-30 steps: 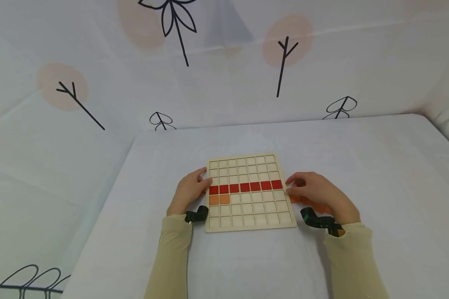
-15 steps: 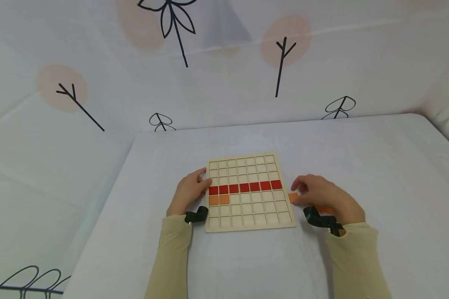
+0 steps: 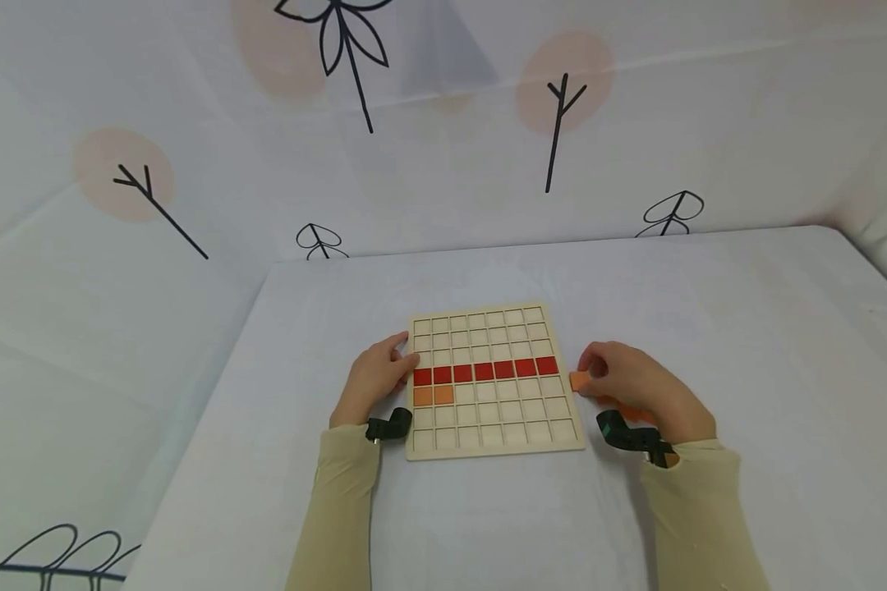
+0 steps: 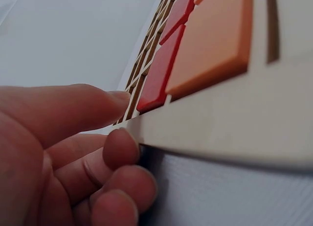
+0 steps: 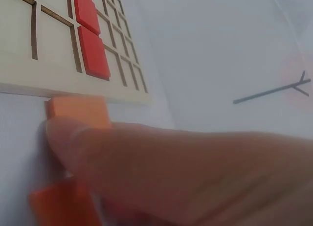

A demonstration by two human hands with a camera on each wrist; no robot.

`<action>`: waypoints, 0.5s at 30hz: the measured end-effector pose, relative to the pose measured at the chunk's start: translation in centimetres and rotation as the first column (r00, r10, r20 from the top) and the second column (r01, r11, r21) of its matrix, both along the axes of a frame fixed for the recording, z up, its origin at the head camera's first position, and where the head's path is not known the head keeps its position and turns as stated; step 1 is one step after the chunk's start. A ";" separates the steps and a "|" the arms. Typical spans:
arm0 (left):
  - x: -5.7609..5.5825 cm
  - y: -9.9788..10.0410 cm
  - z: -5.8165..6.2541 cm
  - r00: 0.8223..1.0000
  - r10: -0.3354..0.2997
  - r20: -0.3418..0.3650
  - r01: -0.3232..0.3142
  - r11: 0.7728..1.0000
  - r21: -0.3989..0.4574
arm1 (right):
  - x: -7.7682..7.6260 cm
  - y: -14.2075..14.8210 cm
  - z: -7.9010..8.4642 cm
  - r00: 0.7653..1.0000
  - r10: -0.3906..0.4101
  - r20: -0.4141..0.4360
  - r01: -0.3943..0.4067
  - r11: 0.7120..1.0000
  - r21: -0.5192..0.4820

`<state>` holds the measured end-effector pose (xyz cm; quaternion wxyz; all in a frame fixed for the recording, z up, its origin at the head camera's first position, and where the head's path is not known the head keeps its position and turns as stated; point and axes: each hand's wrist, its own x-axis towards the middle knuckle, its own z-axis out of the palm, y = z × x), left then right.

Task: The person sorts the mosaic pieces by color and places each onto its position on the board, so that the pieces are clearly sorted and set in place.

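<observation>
- Grid board [image 3: 491,413], frame centre: flat, wood-like, probably stiff; best held by its rim.
- Left hand [image 3: 373,377], left of centre: grips that rim.
- Right hand [image 3: 631,382], right of centre: pinches an orange tile [image 3: 578,381].
- Orange tile, just beside the board's right edge: square, smooth, likely light, slippery; best taken by opposite edges.

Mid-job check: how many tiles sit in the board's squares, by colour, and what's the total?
Red tiles: 7
Orange tiles: 2
Total in the board: 9
Not counted: the loose orange tile in the right hand, and the orange beside the board, partly hidden by that hand.
</observation>
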<state>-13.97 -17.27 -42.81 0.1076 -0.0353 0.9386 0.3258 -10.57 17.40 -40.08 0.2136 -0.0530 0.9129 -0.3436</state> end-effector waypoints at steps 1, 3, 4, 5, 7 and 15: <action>0.0 0.0 0.0 1.000 -0.001 -0.001 0.001 1.000 0.001 | 0.0 0.0 0.0 1.000 -0.003 -0.002 0.003 1.000 -0.006; -0.1 0.0 -0.1 1.000 0.001 0.000 -0.001 1.000 0.006 | -0.1 0.0 -0.1 1.000 -0.005 -0.008 0.005 1.000 -0.016; -0.1 0.0 -0.2 1.000 0.000 0.000 0.000 1.000 0.006 | -0.1 0.0 -0.1 1.000 -0.003 -0.020 0.003 1.000 -0.013; -0.1 0.0 -0.2 1.000 0.001 -0.001 -0.001 1.000 0.008 | -0.2 0.0 -0.2 0.999 -0.003 -0.034 0.002 1.000 -0.007; -0.1 0.0 -0.2 1.000 0.000 -0.001 0.000 1.000 0.010 | -0.3 0.0 -0.3 0.998 0.000 -0.062 0.000 1.000 0.008; -0.2 -0.1 -0.1 1.000 0.000 0.009 0.000 1.000 0.004 | -0.6 -0.2 -0.4 0.993 0.003 -0.116 0.006 0.997 0.075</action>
